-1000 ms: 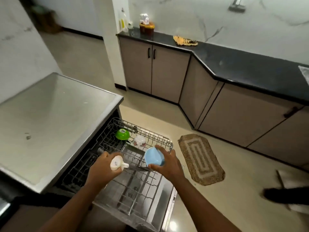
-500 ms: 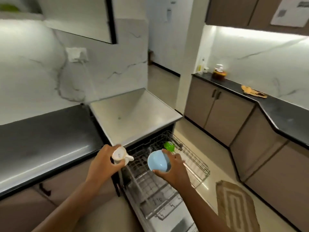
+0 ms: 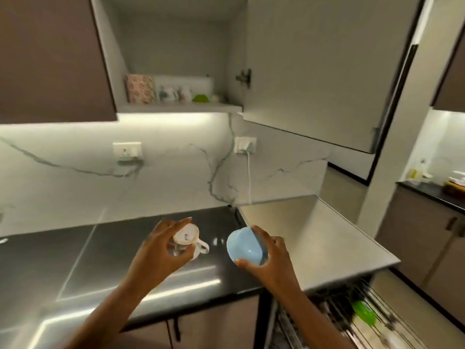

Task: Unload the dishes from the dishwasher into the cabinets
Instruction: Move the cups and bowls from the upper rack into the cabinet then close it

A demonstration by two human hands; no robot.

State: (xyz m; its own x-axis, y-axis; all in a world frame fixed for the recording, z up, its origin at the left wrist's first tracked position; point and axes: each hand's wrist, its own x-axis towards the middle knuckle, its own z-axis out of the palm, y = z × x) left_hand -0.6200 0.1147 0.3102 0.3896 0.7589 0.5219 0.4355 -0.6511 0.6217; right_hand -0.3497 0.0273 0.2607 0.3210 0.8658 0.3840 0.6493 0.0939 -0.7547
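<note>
**A:** Marble backsplash ahead, dark table (image 3: pixel 75 253) under us, open wall cabinet (image 3: pixel 176 107) above. We're mid-carry, dishwasher to cabinet, by our read.

**B:** Grips?

**A:** Left hand (image 3: pixel 156 253) has its fingers curled round a white cup (image 3: pixel 190 239), base towards us, handle to the right. Right hand (image 3: pixel 270 258) is wrapped round a light blue bowl (image 3: pixel 245 248), tipped on its side, hollow facing left. Both are held above the table, touching nothing else.

**B:** Next?

**A:** Lift both to the cabinet shelf, turn them as needed, set down in the free stretch at the right. Door (image 3: pixel 314 71) hangs open to the right, so keep the bowl arm inside it.

**B:** Contents?

**A:** Shelf: floral container (image 3: pixel 139 88), a few white patterned pieces (image 3: pixel 173 93), something green (image 3: pixel 200 98); too blurred to say more. Dishwasher rack (image 3: pixel 364 321) lower right holds a green dish (image 3: pixel 364 313); the rest is motion blur.
</note>
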